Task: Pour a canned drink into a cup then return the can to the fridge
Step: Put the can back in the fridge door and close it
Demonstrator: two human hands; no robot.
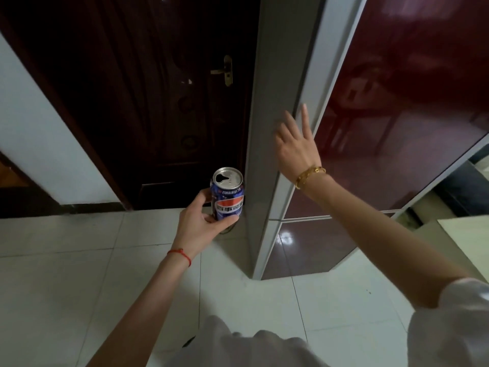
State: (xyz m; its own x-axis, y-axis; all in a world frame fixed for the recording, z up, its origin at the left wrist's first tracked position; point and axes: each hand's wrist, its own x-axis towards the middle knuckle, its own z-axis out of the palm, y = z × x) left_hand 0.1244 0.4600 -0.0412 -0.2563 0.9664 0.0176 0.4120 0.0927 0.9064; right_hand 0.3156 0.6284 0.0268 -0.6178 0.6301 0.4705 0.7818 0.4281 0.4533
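Now the splayed right hand (293,148) should hook the fridge door (312,102) edge and pull, while the left hand (197,226) grasps the opened can (227,198) upright

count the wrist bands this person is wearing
2: a thin red string bracelet on the left wrist, below the hand holding the blue drink can, and a gold chain bracelet on the right wrist by the fridge.

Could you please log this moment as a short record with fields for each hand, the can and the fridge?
left hand: holds the can, upright
can: blue, top already opened
right hand: fingers straight, at the fridge door's edge
fridge: dark red glossy doors, shut
floor: pale tiles
stage: can not yet returned
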